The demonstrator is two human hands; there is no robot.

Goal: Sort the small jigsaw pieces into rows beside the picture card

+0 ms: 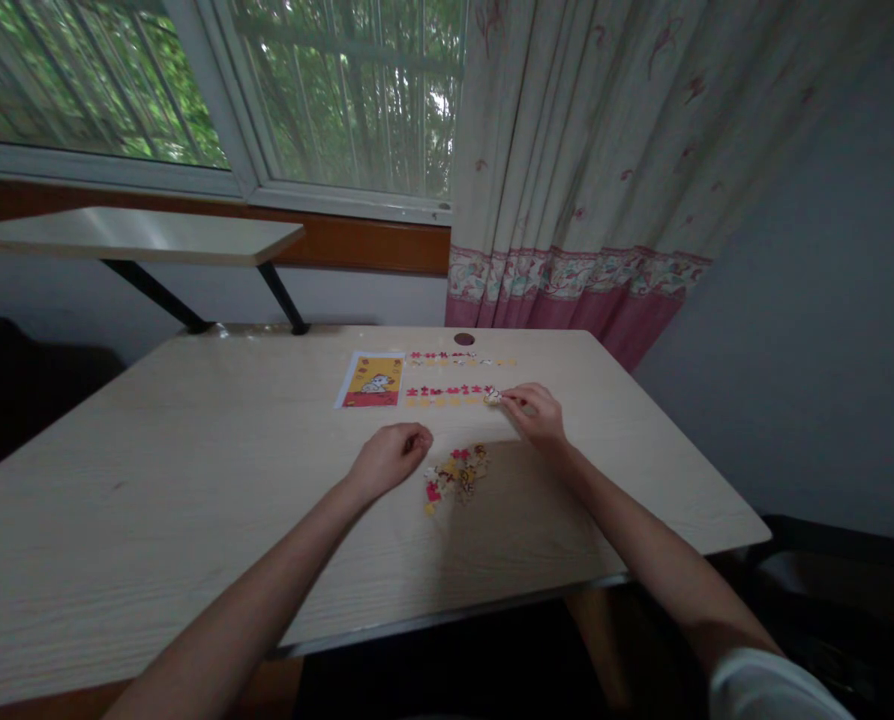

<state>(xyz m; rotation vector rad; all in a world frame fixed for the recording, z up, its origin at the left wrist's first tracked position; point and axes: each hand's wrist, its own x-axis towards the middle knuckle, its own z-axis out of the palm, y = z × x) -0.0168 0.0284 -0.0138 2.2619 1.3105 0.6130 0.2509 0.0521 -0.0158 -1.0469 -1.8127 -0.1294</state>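
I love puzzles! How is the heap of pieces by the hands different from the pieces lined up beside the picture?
The heap is jumbled, pieces overlapping; the rows lie in neat lines. The heap mixes colours; the rows look sorted, red above yellow. The heap lies nearer the person, the rows farther back. Both are small puzzle pieces on the table.

Home room: floral curtain, window (trees outside), wooden desk
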